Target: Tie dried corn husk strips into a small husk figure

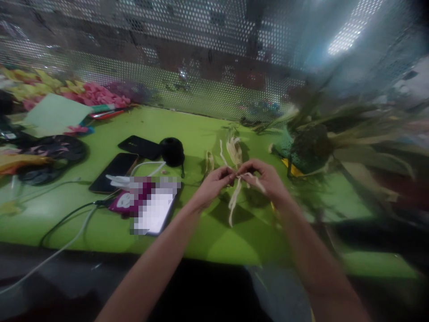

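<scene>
Pale, dry husk-like strips (234, 150) stand up just beyond my hands, and a thin strip (233, 203) hangs down between them. My left hand (219, 181) pinches the strips from the left, with its fingertips pressed together. From the right, my right hand (263, 176) pinches them close beside the left fingertips, and a loose strip end curls over its fingers. The exact spot between the fingertips is too small to make out.
To the left lie two dark phones (140, 147) (114, 172), a lit phone (157, 210), a black round object (172, 151) and cables (72, 237). A leafy plant bundle (310, 147) stands right on the green table (228, 243). Behind is a perforated metal panel (201, 85).
</scene>
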Motion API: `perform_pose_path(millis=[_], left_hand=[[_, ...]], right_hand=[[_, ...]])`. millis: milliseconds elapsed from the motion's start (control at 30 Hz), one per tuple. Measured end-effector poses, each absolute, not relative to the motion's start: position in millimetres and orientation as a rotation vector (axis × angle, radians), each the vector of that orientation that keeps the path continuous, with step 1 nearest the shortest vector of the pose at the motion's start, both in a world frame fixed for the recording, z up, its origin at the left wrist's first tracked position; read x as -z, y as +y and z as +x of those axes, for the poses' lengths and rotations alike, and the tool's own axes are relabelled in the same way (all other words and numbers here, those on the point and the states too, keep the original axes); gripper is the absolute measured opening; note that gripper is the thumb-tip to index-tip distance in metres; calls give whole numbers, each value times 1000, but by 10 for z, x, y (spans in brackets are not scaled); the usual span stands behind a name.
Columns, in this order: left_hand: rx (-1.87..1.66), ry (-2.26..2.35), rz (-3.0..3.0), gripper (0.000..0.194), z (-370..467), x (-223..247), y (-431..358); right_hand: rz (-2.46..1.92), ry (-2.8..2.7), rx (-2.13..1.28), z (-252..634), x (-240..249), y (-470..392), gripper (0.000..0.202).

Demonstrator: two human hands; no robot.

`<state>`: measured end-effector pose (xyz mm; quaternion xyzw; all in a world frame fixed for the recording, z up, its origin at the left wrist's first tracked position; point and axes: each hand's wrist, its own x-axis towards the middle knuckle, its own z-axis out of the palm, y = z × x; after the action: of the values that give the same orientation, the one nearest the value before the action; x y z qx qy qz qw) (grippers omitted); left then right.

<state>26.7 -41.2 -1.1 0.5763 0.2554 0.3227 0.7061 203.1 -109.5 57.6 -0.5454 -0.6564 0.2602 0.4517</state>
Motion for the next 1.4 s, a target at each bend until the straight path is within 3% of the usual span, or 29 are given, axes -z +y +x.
perform_pose_path(millis=[200,633,1000,1400], left_hand=[[-709,505,1292,15,277,38,-408],[-732,530,1338,20,260,-1,-429],[-934,567,1463,8,277,-31,-413],[-1170,592,1757,9,258,-38,-450]], right_hand=[[-1297,-1249,-787,2036,-531,-1045,23],[-1345,-1103,-818,1903,-489,-1045,30],[-1436,-1395,-637,1846,-535,-1110,8],[-1371,-1270,-811,1858,-458,-1059,16]])
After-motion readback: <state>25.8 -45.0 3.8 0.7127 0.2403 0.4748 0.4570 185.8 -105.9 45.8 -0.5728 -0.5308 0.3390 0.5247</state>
